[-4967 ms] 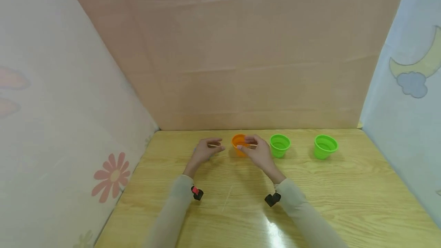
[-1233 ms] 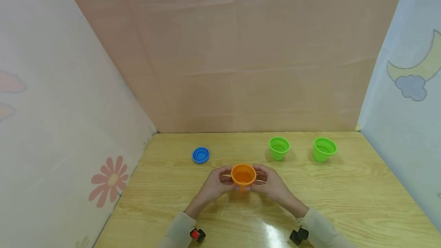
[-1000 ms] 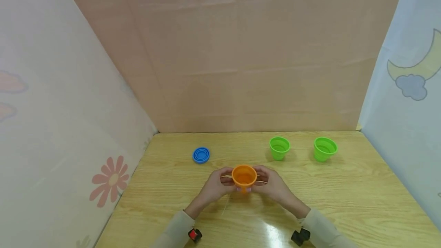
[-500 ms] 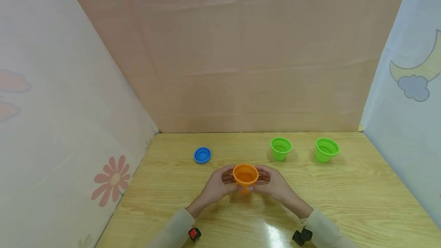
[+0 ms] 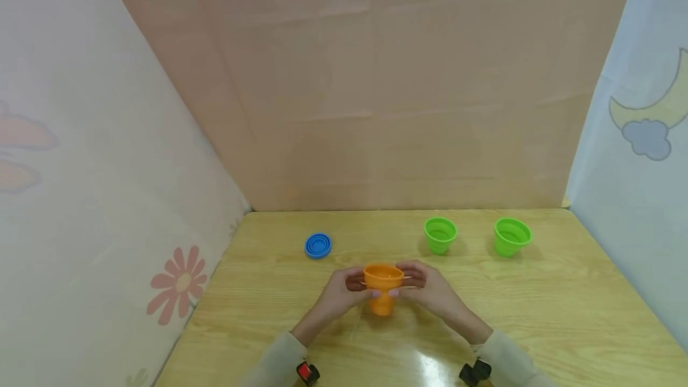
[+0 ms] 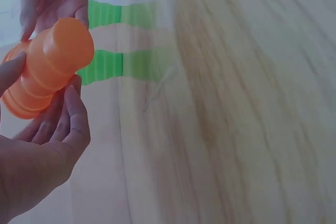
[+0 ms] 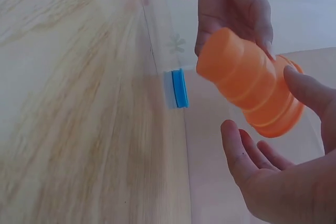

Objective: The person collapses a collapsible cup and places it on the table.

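Note:
An orange collapsible cup (image 5: 383, 294), fully extended, is held between both hands above the table. Its base (image 6: 72, 45) faces the left wrist camera, and the ribbed side (image 7: 252, 77) shows in the right wrist view. My left hand (image 5: 342, 292) grips its left side, thumb in front and fingers behind. On the other side my right hand (image 5: 430, 291) holds it with the thumb (image 7: 310, 90) against the wall near the rim. Some of the right fingers look apart from the cup in the right wrist view.
Behind the hands, a flattened blue collapsible cup (image 5: 318, 246) lies at the back left of the wooden table (image 5: 258, 291). Two extended green cups (image 5: 440, 235) stand upright at the back right. A brown backdrop (image 5: 376, 106) rises behind them, with pale walls on both sides.
Since five seconds ago the orange cup has come from the back of the table toward me, now in both hands. In the last half second it has tilted, showing more outer wall.

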The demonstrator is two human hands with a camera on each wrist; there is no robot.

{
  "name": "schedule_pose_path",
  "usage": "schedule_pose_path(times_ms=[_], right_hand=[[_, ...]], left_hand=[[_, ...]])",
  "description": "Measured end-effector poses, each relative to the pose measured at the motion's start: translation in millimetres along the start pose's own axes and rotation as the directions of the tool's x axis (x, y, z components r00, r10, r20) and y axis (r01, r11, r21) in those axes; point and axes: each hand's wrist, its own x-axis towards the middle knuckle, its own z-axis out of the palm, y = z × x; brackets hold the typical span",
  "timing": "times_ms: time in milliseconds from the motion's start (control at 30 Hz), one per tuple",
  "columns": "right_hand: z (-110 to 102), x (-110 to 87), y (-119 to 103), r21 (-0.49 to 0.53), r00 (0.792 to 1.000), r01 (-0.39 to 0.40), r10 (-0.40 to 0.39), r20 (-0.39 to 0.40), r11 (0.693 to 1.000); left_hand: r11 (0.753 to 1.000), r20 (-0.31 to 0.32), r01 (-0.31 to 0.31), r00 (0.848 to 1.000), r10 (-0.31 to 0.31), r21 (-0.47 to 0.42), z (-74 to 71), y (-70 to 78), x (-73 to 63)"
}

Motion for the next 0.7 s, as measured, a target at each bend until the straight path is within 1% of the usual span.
schedule_pose_path(times_ms=[100, 200, 367, 567, 700], right_hand=[[-1.7, -1.1, 0.7, 0.023, 1.000, -0.011, 0.012, -0.017, 1.000], [-1.9, -1.8, 1.3, 0.041, 1.000, -0.012, 0.013, -0.020, 0.999], [1.7, -3.6, 3.2, 0.061, 0.999, -0.015, 0.017, -0.029, 0.998], [2.5, -6.3, 8.7, 0.128, 0.998, -0.054, 0.059, -0.034, 0.990], [1.1, -7.6, 9.1, 0.139, 0.994, -0.089, 0.097, -0.055, 0.986]], left_hand=[[0.997, -0.018, 0.057, 0.998, -0.058, -0.050, 2.6, 0.2, -0.9], [0.991, -0.024, 0.093, 0.995, -0.095, -0.100, 5.1, 0.7, -0.9], [0.978, -0.014, 0.119, 0.992, -0.123, -0.171, 9.9, 1.4, 0.3], [0.975, -0.009, 0.125, 0.992, -0.129, -0.182, 14.6, -0.4, 1.6], [0.978, 0.004, 0.138, 0.990, -0.139, -0.155, 15.4, -2.5, 1.9]])
